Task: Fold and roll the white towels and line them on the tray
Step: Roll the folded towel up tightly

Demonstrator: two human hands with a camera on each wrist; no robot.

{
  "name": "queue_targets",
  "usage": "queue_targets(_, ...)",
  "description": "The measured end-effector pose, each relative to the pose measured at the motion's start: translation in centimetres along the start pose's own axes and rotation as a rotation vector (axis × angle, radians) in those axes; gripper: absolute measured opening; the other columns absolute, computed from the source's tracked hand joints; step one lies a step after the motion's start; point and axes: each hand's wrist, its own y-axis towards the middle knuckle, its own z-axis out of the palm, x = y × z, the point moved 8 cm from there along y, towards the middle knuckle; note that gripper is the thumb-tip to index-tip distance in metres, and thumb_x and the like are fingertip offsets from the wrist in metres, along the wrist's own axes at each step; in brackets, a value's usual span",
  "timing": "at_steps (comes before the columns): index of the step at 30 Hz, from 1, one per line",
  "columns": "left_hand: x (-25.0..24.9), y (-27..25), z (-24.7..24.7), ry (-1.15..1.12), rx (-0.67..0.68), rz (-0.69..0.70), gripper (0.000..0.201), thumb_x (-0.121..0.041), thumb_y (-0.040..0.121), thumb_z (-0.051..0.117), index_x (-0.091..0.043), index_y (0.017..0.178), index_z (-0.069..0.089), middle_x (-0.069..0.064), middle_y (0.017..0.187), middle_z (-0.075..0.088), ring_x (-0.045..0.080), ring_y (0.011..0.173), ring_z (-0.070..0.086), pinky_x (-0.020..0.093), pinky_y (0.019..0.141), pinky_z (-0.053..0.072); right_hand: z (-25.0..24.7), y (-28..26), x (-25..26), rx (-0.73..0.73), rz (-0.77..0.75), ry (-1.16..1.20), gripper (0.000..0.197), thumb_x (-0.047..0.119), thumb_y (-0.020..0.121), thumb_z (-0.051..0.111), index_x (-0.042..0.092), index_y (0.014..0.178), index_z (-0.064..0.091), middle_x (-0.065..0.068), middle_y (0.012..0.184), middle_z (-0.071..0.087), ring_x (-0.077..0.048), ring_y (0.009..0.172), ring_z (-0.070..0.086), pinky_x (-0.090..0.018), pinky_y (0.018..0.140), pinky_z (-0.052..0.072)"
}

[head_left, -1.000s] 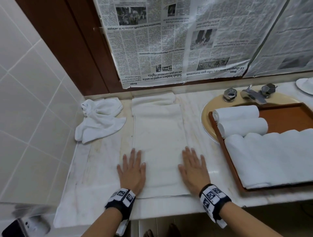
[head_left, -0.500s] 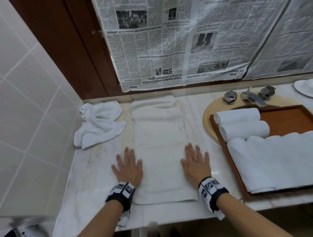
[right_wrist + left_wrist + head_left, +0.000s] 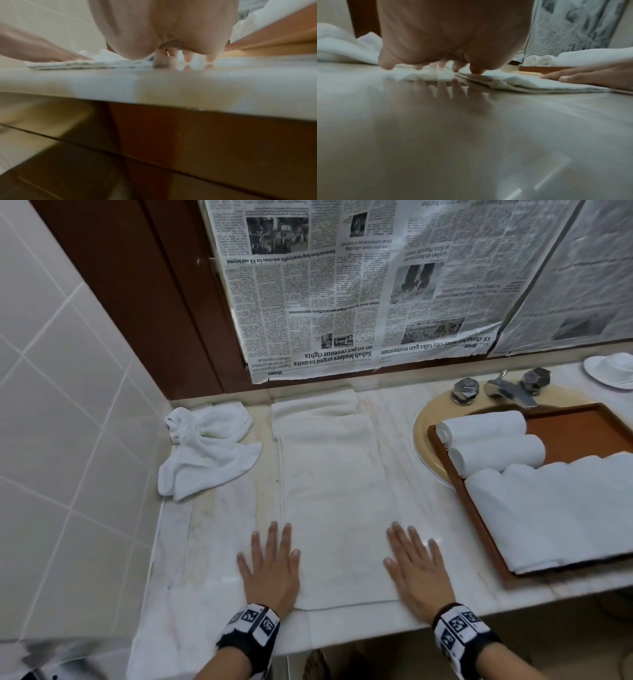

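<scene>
both hands lying flat, gripping nothing — left hand (image 3: pixel 270 568) and right hand (image 3: pixel 416 571) pressing the folded white towel (image 3: pixel 337 508)'s long edges; soft, limp terry — likely best pinching its near corners for rolling.

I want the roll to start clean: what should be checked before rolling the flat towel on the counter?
1. Folded towel lies flat as a long strip: ok.
2. Left hand flat on near left edge: ok.
3. Right hand flat on near right edge: ok.
4. Far end even: not ok, it is wider and stepped.
5. Free tray space beyond the rolled towels: ok.
6. Layers aligned inside: cannot tell.
</scene>
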Motion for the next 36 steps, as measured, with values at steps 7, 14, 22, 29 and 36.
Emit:
queue_targets(7,-5.1,-6.2,0.4,-0.133,-0.135,0.628,0.026,-0.044,0.090,0.059,-0.035,0.114,0.060,-0.015,0.126,0.052,0.011,0.111,0.053,0.041,0.088,0.051,-3.1,-4.3,4.3,-0.115,-0.298,0.070,0.030,0.044,0.079,0.057,0.029,0.105,0.057,0.008,0.109,0.055,-0.012,0.090,0.057,-0.026,0.073,0.053)
queue_targets(14,-5.9,-7.6,0.5,0.059,-0.229,0.472,0.023,-0.051,0.077,0.061,-0.042,0.098,0.057,-0.020,0.106,0.056,0.008,0.097,0.053,0.038,0.084,0.033,-2.1,-4.6,3.5,-0.194,-0.405,-0.041,0.020,0.022,0.079,0.058,0.018,0.096,0.068,0.001,0.101,0.063,-0.018,0.088,0.060,-0.029,0.076,0.050)
queue_targets(22,-8.2,-7.9,0.7,0.183,-0.285,0.294,0.027,-0.052,0.069,0.061,-0.029,0.083,0.061,-0.010,0.085,0.056,0.017,0.075,0.055,0.043,0.081,0.035,-2.5,-1.9,3.0,-0.016,-0.326,-0.011,0.022,0.025,0.076,0.043,0.018,0.081,0.063,0.002,0.077,0.058,-0.019,0.068,0.055,-0.030,0.059,0.047)
queue_targets(29,-7.6,-5.8,-0.2,0.099,-0.140,0.241,0.025,-0.042,0.093,0.042,-0.029,0.097,0.063,-0.008,0.089,0.064,0.020,0.083,0.062,0.039,0.080,0.039,-3.4,0.8,1.5,0.248,-0.205,0.258,0.025,0.027,0.099,0.042,0.012,0.112,0.058,-0.004,0.105,0.064,-0.025,0.096,0.058,-0.031,0.076,0.039)
queue_targets(36,-4.3,-3.8,-0.2,-0.251,-0.079,0.134,0.019,-0.036,0.100,0.054,-0.019,0.100,0.063,-0.003,0.085,0.070,0.019,0.081,0.063,0.030,0.068,0.043,-2.6,1.6,0.0,0.175,-0.067,0.300,0.017,0.031,0.101,0.047,0.016,0.102,0.055,-0.002,0.099,0.062,-0.025,0.086,0.060,-0.039,0.080,0.048)
